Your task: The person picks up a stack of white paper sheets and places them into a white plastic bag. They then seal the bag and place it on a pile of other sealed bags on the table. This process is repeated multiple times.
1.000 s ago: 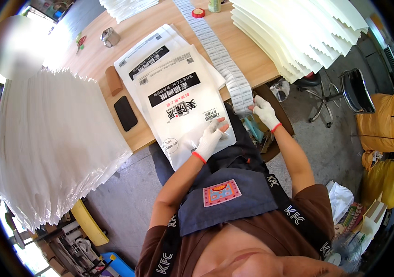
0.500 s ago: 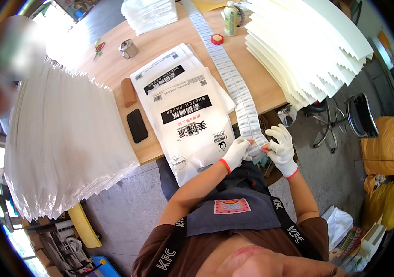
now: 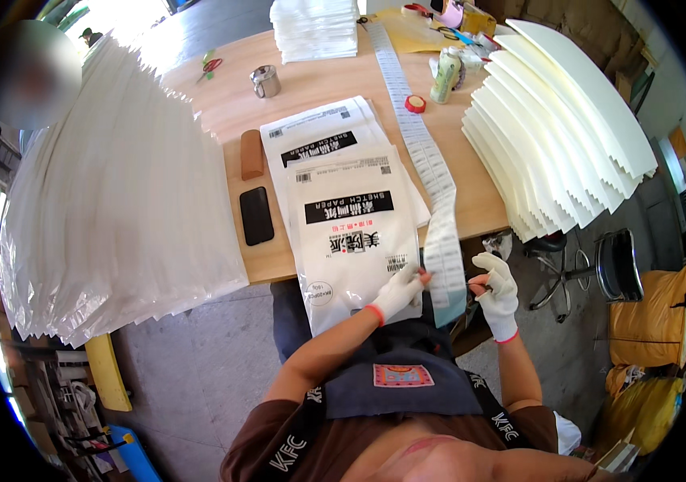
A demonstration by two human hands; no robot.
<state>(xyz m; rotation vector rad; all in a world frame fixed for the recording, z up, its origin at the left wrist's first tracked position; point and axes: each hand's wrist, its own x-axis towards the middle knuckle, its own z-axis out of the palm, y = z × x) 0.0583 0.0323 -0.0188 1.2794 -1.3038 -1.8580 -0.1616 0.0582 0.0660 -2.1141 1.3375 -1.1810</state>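
1. Left hand (image 3: 400,292), in a white glove with bare fingertips — its fingers are bent over the lower right corner of the front bag, fingertips just beside the label strip; I cannot tell whether they grip anything.
2. Right hand (image 3: 498,296), gloved the same way, is to the right of the strip, thumb and forefinger close together, other fingers bent; whether something is pinched there is too small to tell.
3. The label strip (image 3: 440,189) runs down the table between bag and right hand, its near end hanging past the edge.
4. The front bag (image 3: 356,249), white with black print, lies partly over other bags (image 3: 315,128) and sticks out past the table edge.
5. Left of the bags are a black phone (image 3: 256,216) and a brown block (image 3: 252,154).
6. Farther up the table (image 3: 475,197) stand a metal cup (image 3: 264,82), a red tape roll (image 3: 415,104) and a bottle (image 3: 445,76).
7. Tall white stacks flank everything — a shiny one (image 3: 118,201) at left, a paper one (image 3: 559,136) at right.
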